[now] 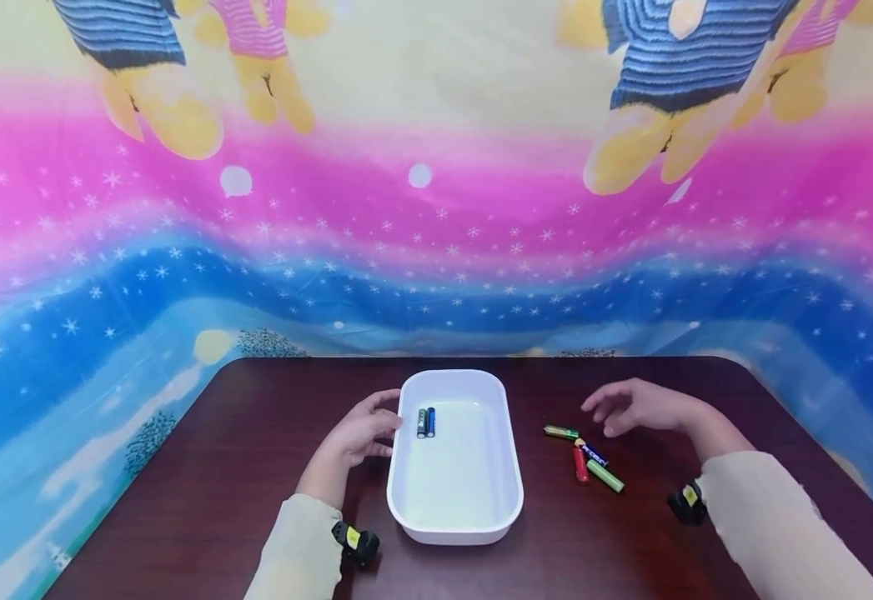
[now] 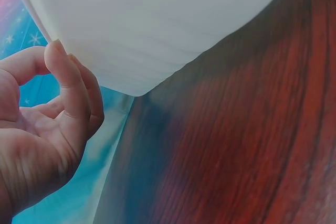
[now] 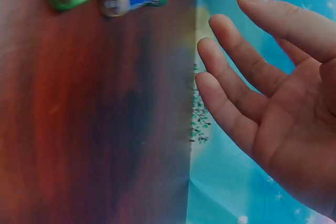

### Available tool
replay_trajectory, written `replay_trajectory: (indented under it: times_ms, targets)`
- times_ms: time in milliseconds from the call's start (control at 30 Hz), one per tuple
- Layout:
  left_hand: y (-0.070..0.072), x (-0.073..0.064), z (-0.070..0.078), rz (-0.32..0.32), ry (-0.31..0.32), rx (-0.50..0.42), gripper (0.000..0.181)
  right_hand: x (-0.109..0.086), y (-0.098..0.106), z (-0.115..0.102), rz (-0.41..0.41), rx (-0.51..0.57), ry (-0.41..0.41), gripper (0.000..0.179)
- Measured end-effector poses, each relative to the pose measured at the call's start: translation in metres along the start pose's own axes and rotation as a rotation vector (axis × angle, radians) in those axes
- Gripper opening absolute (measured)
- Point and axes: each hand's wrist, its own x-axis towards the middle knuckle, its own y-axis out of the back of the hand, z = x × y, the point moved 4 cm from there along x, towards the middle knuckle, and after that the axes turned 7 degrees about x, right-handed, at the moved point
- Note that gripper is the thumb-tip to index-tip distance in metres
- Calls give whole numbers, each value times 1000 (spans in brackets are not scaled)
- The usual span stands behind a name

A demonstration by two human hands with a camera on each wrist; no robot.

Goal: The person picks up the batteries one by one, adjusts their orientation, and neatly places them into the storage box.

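Observation:
My left hand point(image 1: 364, 429) is at the left side of a white plastic tray point(image 1: 454, 537), its loosely bent fingers touching the tray's outer wall near the rim. In the left wrist view, the fingertips point(image 2: 58, 51) lie against that wall. Two batteries lie side by side in the tray: a green one point(image 1: 422, 423) and a blue one point(image 1: 431, 422). To the right, my right hand point(image 1: 642, 406) hovers beside a small group of loose batteries, fingers spread, holding nothing. The group has a green-and-gold battery point(image 1: 560, 432), a red one point(image 1: 580, 465), a dark blue one point(image 1: 594, 453) and a light green one point(image 1: 604, 476).
A dark red-brown wooden table point(image 1: 256, 475) bears everything. Its far edge meets a printed cloth backdrop point(image 1: 421, 225) with snowflakes and bears, which also hangs along both sides. Black wrist cameras point(image 1: 357, 543) sit on both sleeves.

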Motion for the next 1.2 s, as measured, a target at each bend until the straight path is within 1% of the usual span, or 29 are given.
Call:
replay_trajectory:
  times_ms: [133, 200, 267, 367, 500, 700, 833, 1200]
  targets:
    - [0, -1, 0, 4, -10, 9, 58, -7, -14, 4, -79, -76, 11, 46]
    - [-1, 0, 1, 0, -15, 9, 58, -10, -20, 6, -101, -126, -12, 50]
    - [0, -1, 0, -2, -19, 11, 57, -11, -26, 10, -115, -152, -44, 53]
    - [-1, -1, -1, -8, -17, 9, 58, -14, -34, 15, -128, -150, -80, 55]
    - [0, -2, -1, -4, -12, 14, 58, -14, -42, 18, -145, -123, -87, 57]
    - [0, -1, 2, -10, -15, 11, 59, -12, -41, 18, -143, -180, -89, 59]
    - [0, -1, 3, -13, -15, 1, 59, -12, -41, 18, -132, -196, -98, 60]
    - [0, 1, 0, -1, -7, -14, 58, -11, -45, 22, -109, -288, -112, 58]
